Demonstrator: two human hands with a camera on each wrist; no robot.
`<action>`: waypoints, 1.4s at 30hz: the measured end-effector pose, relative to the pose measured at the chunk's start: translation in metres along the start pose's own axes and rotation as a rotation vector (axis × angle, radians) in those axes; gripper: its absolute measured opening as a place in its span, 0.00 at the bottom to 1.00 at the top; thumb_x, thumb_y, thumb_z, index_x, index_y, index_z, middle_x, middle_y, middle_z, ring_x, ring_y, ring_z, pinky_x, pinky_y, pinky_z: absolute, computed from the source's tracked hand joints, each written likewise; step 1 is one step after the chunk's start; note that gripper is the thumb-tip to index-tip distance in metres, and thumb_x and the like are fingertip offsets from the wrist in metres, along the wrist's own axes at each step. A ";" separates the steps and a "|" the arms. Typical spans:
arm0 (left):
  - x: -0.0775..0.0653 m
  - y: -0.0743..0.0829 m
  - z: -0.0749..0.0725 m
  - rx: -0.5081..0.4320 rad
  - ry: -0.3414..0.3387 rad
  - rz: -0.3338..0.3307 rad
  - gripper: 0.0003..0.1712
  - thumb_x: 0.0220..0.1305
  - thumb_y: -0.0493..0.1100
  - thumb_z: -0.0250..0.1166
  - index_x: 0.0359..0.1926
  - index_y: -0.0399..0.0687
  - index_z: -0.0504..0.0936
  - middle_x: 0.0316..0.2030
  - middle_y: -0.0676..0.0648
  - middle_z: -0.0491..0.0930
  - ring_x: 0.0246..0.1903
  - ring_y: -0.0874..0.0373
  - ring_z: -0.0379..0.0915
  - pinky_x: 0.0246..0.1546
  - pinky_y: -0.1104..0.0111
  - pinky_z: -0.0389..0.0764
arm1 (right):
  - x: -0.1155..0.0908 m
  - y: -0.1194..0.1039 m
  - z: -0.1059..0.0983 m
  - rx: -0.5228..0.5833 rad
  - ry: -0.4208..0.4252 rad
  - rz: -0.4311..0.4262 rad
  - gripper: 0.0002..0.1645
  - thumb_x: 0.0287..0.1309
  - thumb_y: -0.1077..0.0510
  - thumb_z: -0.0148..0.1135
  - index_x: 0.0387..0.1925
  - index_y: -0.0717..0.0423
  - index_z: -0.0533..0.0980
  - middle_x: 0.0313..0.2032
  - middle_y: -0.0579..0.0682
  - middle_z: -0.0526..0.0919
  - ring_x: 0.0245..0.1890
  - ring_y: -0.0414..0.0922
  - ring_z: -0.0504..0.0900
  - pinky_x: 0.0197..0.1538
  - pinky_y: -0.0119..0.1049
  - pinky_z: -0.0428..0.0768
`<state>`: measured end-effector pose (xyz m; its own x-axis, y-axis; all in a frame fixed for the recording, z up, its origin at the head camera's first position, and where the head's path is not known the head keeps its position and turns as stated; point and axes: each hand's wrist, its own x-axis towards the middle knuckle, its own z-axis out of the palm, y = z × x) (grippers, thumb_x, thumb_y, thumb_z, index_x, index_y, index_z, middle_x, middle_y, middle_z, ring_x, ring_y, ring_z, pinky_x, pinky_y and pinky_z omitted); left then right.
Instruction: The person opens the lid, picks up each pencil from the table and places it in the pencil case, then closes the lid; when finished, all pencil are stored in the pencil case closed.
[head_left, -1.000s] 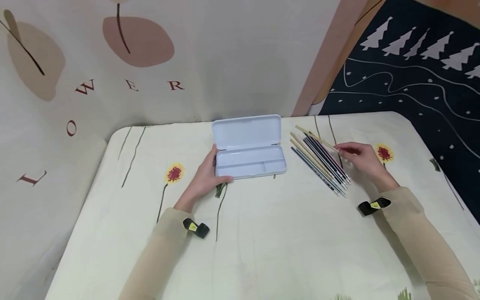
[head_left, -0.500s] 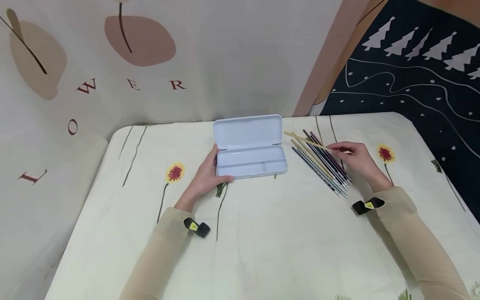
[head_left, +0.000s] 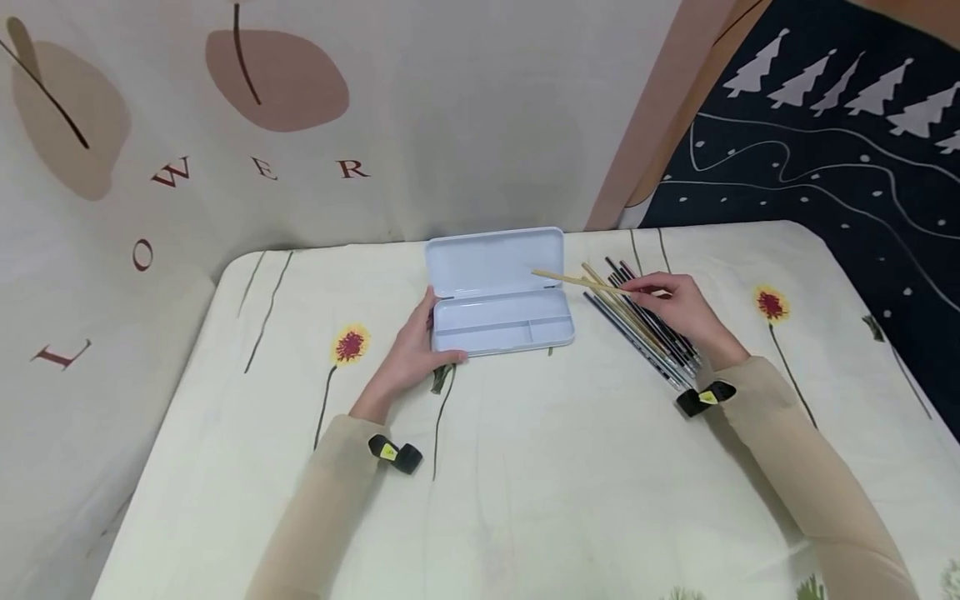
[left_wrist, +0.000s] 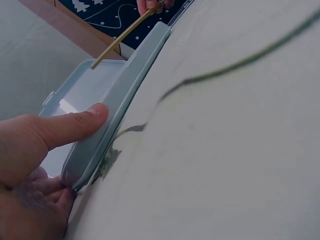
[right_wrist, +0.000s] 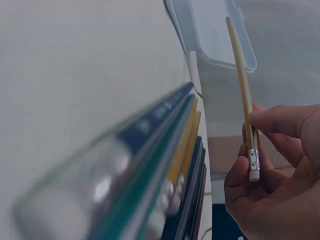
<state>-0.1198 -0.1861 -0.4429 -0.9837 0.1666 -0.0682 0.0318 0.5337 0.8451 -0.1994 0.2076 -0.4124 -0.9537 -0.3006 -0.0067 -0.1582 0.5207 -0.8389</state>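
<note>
Left hand: curled round the left end of the pencil case, thumb on its near side.
Right hand: thumb and fingers pinch 1 yellow pencil near its white eraser.
Yellow pencil: raised, free end pointing left.
Case lid: open, far side.
Pencil pile: on the bench, right of the case.

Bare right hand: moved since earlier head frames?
Yes: right hand moved left, away from the printed yellow-red flower toward the pale-blue rectangular box.
</note>
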 end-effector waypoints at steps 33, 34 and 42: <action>0.002 0.006 -0.003 -0.010 -0.020 -0.003 0.68 0.49 0.41 0.77 0.76 0.47 0.35 0.72 0.41 0.53 0.70 0.50 0.49 0.68 0.56 0.52 | 0.035 -0.027 0.073 0.049 -0.222 -0.239 0.11 0.60 0.71 0.59 0.42 0.65 0.84 0.43 0.58 0.84 0.37 0.47 0.74 0.37 0.33 0.72; 0.002 0.006 -0.003 -0.013 -0.018 0.001 0.68 0.49 0.41 0.77 0.76 0.48 0.36 0.71 0.41 0.53 0.70 0.49 0.50 0.68 0.56 0.52 | 0.036 -0.028 0.073 0.049 -0.226 -0.240 0.11 0.60 0.71 0.59 0.42 0.64 0.84 0.44 0.58 0.83 0.37 0.47 0.74 0.38 0.34 0.72; 0.002 0.006 -0.004 -0.020 -0.007 0.026 0.68 0.48 0.39 0.78 0.76 0.46 0.37 0.69 0.39 0.57 0.68 0.48 0.54 0.67 0.56 0.55 | 0.039 -0.039 0.081 0.013 -0.235 -0.267 0.11 0.59 0.72 0.60 0.40 0.63 0.84 0.41 0.55 0.85 0.38 0.46 0.76 0.40 0.35 0.73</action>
<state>-0.1225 -0.1854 -0.4358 -0.9812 0.1865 -0.0496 0.0542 0.5127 0.8569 -0.2097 0.1107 -0.4246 -0.7938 -0.6015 0.0898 -0.3894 0.3893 -0.8347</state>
